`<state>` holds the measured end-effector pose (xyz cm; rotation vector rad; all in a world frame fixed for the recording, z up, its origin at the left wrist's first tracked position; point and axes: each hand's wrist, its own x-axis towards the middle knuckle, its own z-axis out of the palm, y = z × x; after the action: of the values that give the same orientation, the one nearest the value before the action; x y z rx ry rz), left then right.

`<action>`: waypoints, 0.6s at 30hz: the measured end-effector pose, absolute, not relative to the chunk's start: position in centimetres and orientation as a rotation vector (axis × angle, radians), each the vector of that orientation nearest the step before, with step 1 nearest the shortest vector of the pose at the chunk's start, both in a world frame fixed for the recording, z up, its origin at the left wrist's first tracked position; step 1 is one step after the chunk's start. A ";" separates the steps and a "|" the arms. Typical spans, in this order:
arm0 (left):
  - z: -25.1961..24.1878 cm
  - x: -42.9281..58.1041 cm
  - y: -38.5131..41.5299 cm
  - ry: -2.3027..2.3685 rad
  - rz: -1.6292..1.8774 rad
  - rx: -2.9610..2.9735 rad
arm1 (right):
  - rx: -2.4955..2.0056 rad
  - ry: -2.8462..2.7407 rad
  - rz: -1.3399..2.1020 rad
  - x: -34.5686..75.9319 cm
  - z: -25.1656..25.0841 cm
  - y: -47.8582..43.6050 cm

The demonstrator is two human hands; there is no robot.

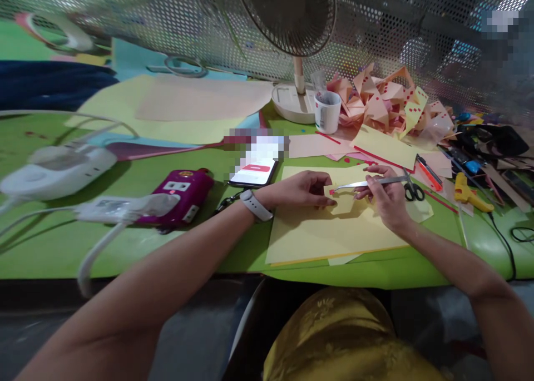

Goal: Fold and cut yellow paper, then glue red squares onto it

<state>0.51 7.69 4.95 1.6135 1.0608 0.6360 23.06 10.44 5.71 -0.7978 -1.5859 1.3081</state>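
Observation:
My left hand [312,189], with a watch on its wrist, is closed on the edge of a small yellow paper piece [345,203]. In my right hand [386,197] is a pair of silver tweezers [373,182], pointing left. The tweezers' tips meet a tiny red bit [332,192] at the paper piece, beside my left fingertips; whether they grip it I cannot tell. Larger yellow paper sheets [304,239] lie beneath both hands. Black-handled scissors [414,192] rest just right of my right hand.
A lit phone [255,167] and a purple power box [179,194] with plugs lie left. Behind stand a fan [294,105], a white cup [327,114] and a pile of folded paper [384,100]. An orange cutter [429,172] and a yellow glue gun [471,194] lie right.

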 end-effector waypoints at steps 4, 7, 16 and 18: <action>4.9 0.6 7.7 1.043 0.643 1.598 | -0.801 -1.578 1.289 23.0 5.8 10.3; 4.9 0.6 7.7 1.030 0.651 1.590 | -0.784 -1.567 1.295 23.0 5.7 10.2; 4.8 0.6 7.6 1.023 0.659 1.602 | -0.833 -1.567 1.291 23.0 5.7 10.1; 4.8 0.6 7.6 1.019 0.663 1.596 | -0.830 -1.563 1.288 23.0 5.7 10.0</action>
<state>0.62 7.65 4.83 1.5963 1.0186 0.6628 23.00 10.03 5.74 -0.8305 -1.5633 1.2883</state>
